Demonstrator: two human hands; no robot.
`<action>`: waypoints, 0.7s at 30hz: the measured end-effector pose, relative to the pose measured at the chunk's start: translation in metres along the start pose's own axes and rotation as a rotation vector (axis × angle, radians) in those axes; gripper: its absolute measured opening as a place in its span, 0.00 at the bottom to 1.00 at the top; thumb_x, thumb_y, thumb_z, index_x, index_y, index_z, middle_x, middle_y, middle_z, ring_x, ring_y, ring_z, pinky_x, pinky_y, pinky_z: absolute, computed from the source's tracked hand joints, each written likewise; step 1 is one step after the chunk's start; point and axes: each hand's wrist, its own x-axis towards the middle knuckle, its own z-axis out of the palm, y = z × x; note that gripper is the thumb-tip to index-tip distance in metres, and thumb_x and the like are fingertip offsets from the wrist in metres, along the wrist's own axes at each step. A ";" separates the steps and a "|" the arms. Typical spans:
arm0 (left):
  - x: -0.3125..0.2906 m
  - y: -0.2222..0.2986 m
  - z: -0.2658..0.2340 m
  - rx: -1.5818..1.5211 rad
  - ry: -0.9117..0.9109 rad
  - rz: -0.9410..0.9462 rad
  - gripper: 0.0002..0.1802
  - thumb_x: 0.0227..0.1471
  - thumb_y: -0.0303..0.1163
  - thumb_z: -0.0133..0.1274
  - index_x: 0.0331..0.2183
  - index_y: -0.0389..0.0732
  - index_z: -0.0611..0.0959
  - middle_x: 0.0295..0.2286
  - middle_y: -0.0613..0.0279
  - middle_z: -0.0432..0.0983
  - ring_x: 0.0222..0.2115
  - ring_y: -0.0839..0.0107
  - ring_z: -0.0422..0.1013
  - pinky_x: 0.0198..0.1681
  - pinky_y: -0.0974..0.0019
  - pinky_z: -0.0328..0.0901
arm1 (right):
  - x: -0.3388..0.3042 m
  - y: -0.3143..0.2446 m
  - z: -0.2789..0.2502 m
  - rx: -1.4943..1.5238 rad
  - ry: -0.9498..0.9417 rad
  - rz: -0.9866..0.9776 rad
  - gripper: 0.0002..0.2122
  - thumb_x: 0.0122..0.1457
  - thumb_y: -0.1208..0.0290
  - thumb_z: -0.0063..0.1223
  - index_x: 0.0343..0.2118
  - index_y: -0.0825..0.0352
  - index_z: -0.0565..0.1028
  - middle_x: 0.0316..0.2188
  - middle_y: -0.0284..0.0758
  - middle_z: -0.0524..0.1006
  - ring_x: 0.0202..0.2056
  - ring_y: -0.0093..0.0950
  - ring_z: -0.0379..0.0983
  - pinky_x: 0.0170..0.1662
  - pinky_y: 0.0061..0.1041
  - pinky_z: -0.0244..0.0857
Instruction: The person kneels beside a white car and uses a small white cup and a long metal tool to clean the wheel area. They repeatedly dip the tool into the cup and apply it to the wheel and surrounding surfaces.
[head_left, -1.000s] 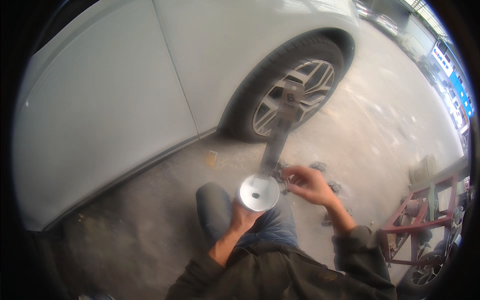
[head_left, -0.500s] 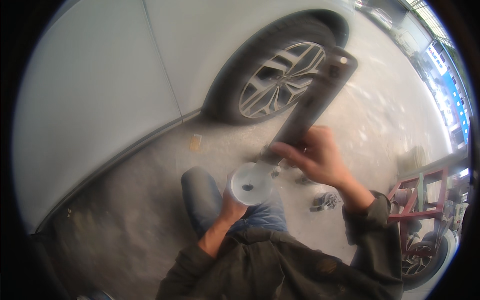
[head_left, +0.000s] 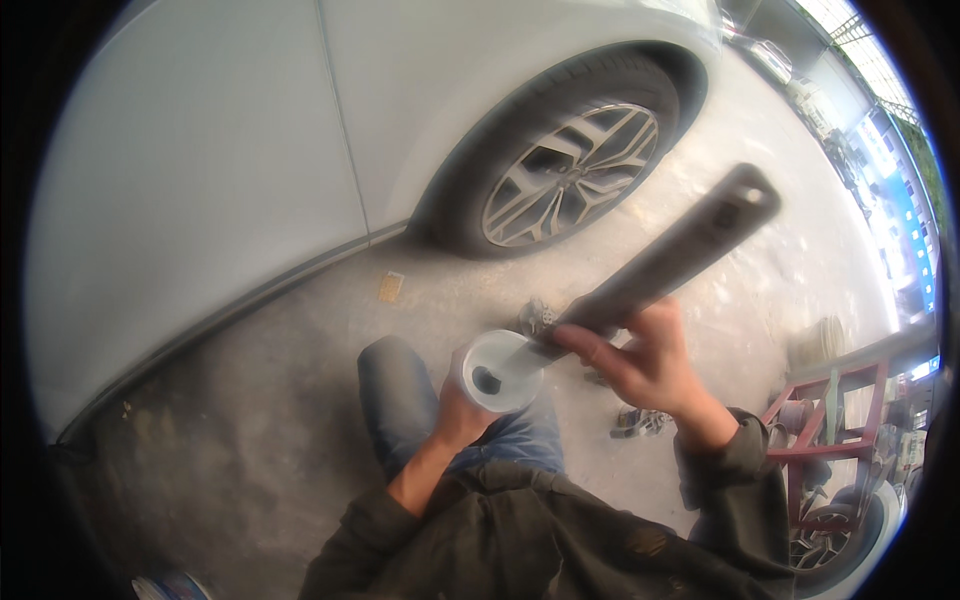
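Note:
My left hand [head_left: 459, 418] is wrapped round a white cup [head_left: 516, 392], held above my knees with its mouth facing up. Inside the cup lies a small dark patch [head_left: 487, 379]. In my right hand [head_left: 656, 366] is a long, dark grey, flat-handled tool [head_left: 675, 258] with a hole at its far end. My thumb presses on it near the lower end. That lower end turns pale and reaches over the cup's right rim; blur hides its exact shape and whether it touches the dark patch.
A pale car body [head_left: 220, 170] with a wheel [head_left: 572, 180] rises ahead and left. Metal parts [head_left: 537, 316] lie on the concrete floor, and a yellowish card [head_left: 391, 287] is near the car's sill. At right stands a red metal frame [head_left: 828, 448].
My right hand has moved slightly down and right, tilting the tool lower, and its tip now reaches over the cup. The dark patch in the cup looks larger. Both grips stay the same.

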 end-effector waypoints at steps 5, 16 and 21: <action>-0.003 0.002 -0.001 -0.029 0.016 0.019 0.42 0.38 0.29 0.71 0.54 0.35 0.68 0.48 0.53 0.74 0.49 0.64 0.71 0.53 0.63 0.65 | -0.002 -0.021 -0.024 -0.046 0.115 -0.022 0.04 0.52 0.79 0.65 0.31 0.72 0.82 0.24 0.37 0.81 0.24 0.27 0.79 0.28 0.23 0.69; -0.002 0.006 0.004 -0.069 0.028 -0.057 0.38 0.40 0.26 0.68 0.54 0.35 0.70 0.49 0.57 0.74 0.51 0.68 0.70 0.56 0.65 0.63 | -0.008 -0.050 -0.042 0.052 0.224 -0.188 0.08 0.50 0.83 0.65 0.32 0.76 0.78 0.27 0.42 0.81 0.25 0.24 0.75 0.26 0.20 0.65; -0.003 0.007 0.003 -0.095 0.006 0.010 0.40 0.40 0.25 0.67 0.55 0.36 0.68 0.49 0.55 0.73 0.51 0.65 0.70 0.56 0.63 0.63 | -0.009 -0.051 -0.046 0.057 0.229 -0.202 0.08 0.50 0.83 0.65 0.33 0.76 0.77 0.28 0.42 0.80 0.25 0.25 0.75 0.26 0.22 0.66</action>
